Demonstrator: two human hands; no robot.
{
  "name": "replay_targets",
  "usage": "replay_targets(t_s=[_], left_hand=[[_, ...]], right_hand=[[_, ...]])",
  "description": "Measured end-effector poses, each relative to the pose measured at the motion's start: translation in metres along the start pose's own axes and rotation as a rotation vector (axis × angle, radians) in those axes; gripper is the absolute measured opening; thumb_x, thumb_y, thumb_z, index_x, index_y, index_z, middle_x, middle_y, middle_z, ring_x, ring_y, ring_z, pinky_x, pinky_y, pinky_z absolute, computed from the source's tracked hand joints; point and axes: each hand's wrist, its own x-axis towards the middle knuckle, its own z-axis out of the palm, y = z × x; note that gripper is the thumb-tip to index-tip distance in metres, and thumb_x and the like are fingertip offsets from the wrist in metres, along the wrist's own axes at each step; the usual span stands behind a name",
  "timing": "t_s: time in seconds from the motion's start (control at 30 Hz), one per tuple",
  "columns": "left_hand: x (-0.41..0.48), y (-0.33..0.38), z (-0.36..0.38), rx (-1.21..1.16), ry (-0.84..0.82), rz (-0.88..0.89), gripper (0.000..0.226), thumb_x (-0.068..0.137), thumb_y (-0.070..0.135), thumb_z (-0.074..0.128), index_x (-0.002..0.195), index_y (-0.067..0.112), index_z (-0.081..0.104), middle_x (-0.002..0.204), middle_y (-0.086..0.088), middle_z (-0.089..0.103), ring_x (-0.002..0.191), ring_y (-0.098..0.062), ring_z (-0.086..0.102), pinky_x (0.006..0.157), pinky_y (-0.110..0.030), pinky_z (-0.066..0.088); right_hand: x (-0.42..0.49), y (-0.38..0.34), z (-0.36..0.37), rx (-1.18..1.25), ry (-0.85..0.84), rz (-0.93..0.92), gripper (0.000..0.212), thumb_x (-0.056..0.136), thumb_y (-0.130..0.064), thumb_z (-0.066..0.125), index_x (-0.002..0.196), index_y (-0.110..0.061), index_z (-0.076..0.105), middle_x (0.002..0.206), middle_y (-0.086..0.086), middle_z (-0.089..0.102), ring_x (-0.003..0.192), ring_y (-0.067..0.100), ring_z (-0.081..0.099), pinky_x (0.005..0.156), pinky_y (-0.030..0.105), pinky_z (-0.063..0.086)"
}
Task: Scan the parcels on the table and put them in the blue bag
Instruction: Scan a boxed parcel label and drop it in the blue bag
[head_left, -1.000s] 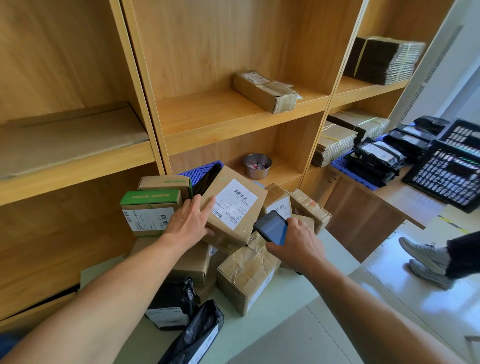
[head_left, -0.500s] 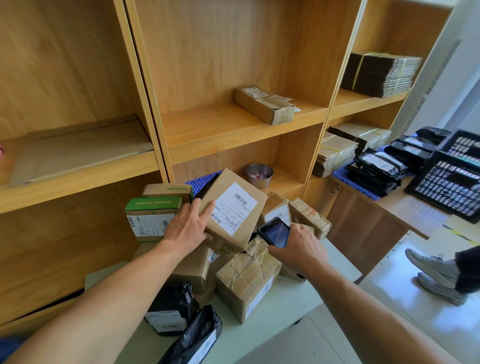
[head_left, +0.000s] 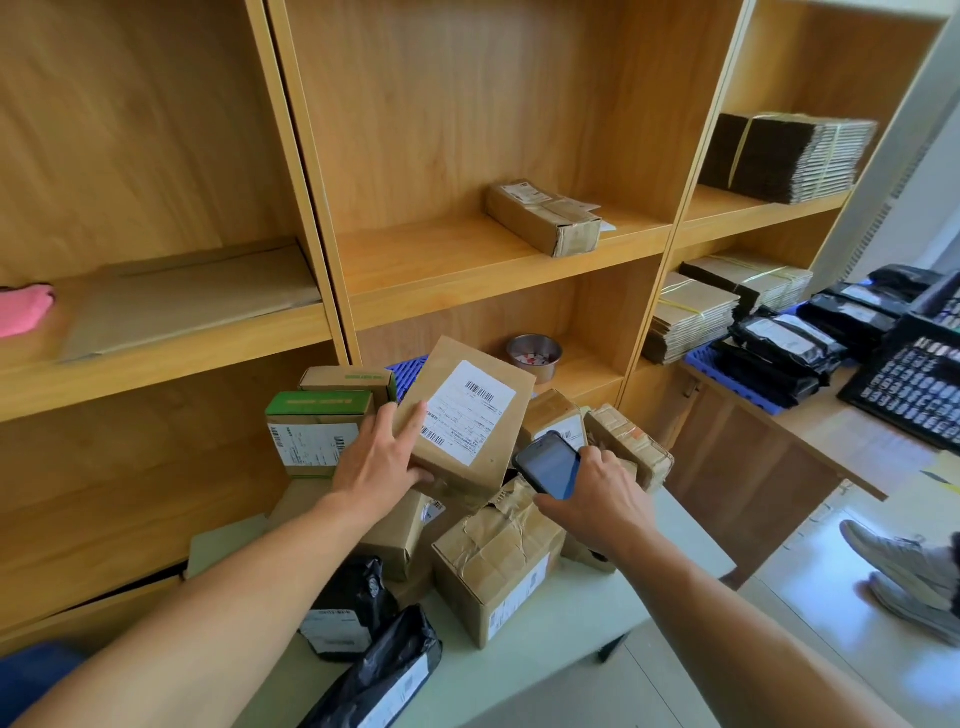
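My left hand (head_left: 379, 462) grips the left edge of a brown cardboard parcel (head_left: 467, 415) and holds it tilted up, its white barcode label facing me. My right hand (head_left: 597, 493) holds a dark handheld scanner (head_left: 548, 465) just right of and below that label. Beneath lie more parcels on the pale table (head_left: 571, 613): a taped brown box (head_left: 498, 561), a green-topped box (head_left: 317, 426) and black plastic mailers (head_left: 348, 613). A patch of blue (head_left: 36, 675) shows at the bottom left corner; I cannot tell what it is.
Wooden shelves (head_left: 467, 260) stand behind the table, holding a brown parcel (head_left: 545, 218), a metal bowl (head_left: 535, 353) and flat cardboard stacks (head_left: 789, 156). A side counter at right carries black mailers (head_left: 789, 343) and black crates (head_left: 914, 389). Another person's shoes (head_left: 909, 577) stand on the floor at right.
The view has tilted up a little. My right hand dipped with the scanner and then brought it back up beside the label. My left hand keeps holding the parcel.
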Motion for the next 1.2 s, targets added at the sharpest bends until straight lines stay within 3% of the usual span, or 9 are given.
replay_targets(t_s=[0.13, 0.33, 0.5, 0.6, 0.7, 0.8, 0.97, 1.07, 1.2], left_hand=[[-0.01, 0.0, 0.004, -0.076, 0.02, -0.049, 0.108, 0.076, 0.044, 0.086, 0.161, 0.018, 0.024, 0.14, -0.014, 0.031, 0.124, -0.03, 0.043, 0.088, -0.047, 0.057], [-0.039, -0.009, -0.009, -0.072, 0.071, -0.075, 0.109, 0.074, 0.041, 0.089, 0.159, 0.019, 0.026, 0.142, -0.015, 0.033, 0.124, -0.032, 0.043, 0.089, -0.049, 0.057], [-0.09, -0.044, -0.031, -0.109, 0.167, -0.125, 0.112, 0.071, 0.037, 0.091, 0.161, 0.021, 0.025, 0.145, -0.018, 0.035, 0.127, -0.035, 0.043, 0.096, -0.049, 0.054], [-0.129, -0.079, -0.05, -0.048, 0.21, -0.191, 0.108, 0.069, 0.039, 0.092, 0.158, 0.017, 0.035, 0.142, -0.021, 0.043, 0.118, -0.035, 0.048, 0.089, -0.044, 0.054], [-0.18, -0.126, -0.068, 0.004, 0.229, -0.295, 0.109, 0.069, 0.045, 0.091, 0.158, 0.02, 0.033, 0.142, -0.018, 0.039, 0.117, -0.035, 0.048, 0.083, -0.044, 0.057], [-0.245, -0.181, -0.085, 0.0, 0.22, -0.415, 0.105, 0.074, 0.048, 0.087, 0.159, 0.024, 0.029, 0.147, -0.014, 0.035, 0.121, -0.035, 0.047, 0.087, -0.045, 0.054], [-0.375, -0.282, -0.106, 0.026, 0.197, -0.614, 0.105, 0.075, 0.049, 0.085, 0.16, 0.027, 0.027, 0.151, -0.016, 0.033, 0.125, -0.04, 0.048, 0.098, -0.051, 0.051], [-0.44, -0.326, -0.122, 0.062, 0.174, -0.7, 0.102, 0.079, 0.051, 0.081, 0.159, 0.029, 0.024, 0.15, -0.014, 0.031, 0.13, -0.037, 0.043, 0.102, -0.052, 0.05], [-0.505, -0.366, -0.134, 0.12, 0.157, -0.756, 0.094, 0.08, 0.049, 0.081, 0.157, 0.022, 0.035, 0.142, -0.013, 0.042, 0.123, -0.031, 0.047, 0.09, -0.045, 0.055]], right_hand=[[-0.001, 0.003, 0.001, 0.033, -0.027, -0.029, 0.068, 0.072, -0.072, 0.066, 0.116, -0.025, 0.045, 0.105, -0.004, 0.05, 0.095, 0.019, 0.054, 0.078, 0.041, 0.056], [-0.009, -0.026, 0.003, 0.074, -0.073, -0.153, 0.075, 0.073, -0.074, 0.068, 0.126, -0.026, 0.041, 0.108, -0.006, 0.047, 0.096, 0.015, 0.05, 0.069, 0.03, 0.048], [-0.03, -0.086, 0.009, 0.116, -0.066, -0.283, 0.081, 0.076, -0.071, 0.068, 0.135, -0.023, 0.041, 0.12, -0.003, 0.051, 0.107, 0.017, 0.054, 0.079, 0.036, 0.052], [-0.05, -0.126, 0.019, 0.119, -0.066, -0.362, 0.084, 0.077, -0.071, 0.066, 0.14, -0.022, 0.04, 0.13, -0.002, 0.051, 0.118, 0.02, 0.054, 0.088, 0.04, 0.053], [-0.077, -0.177, 0.035, 0.109, -0.089, -0.443, 0.086, 0.077, -0.072, 0.066, 0.142, -0.022, 0.039, 0.134, -0.001, 0.051, 0.12, 0.021, 0.054, 0.09, 0.039, 0.052], [-0.111, -0.238, 0.057, 0.09, -0.133, -0.519, 0.089, 0.077, -0.073, 0.066, 0.144, -0.023, 0.037, 0.137, -0.001, 0.05, 0.123, 0.021, 0.052, 0.093, 0.042, 0.052], [-0.178, -0.344, 0.102, 0.036, -0.191, -0.638, 0.084, 0.078, -0.069, 0.066, 0.143, -0.022, 0.038, 0.13, 0.0, 0.052, 0.114, 0.021, 0.055, 0.084, 0.036, 0.053], [-0.217, -0.398, 0.127, 0.043, -0.221, -0.697, 0.084, 0.076, -0.073, 0.065, 0.138, -0.021, 0.041, 0.127, 0.0, 0.053, 0.111, 0.021, 0.057, 0.084, 0.04, 0.056], [-0.265, -0.461, 0.163, 0.021, -0.294, -0.793, 0.083, 0.077, -0.074, 0.065, 0.135, -0.019, 0.043, 0.125, -0.001, 0.053, 0.11, 0.021, 0.057, 0.079, 0.038, 0.053]])
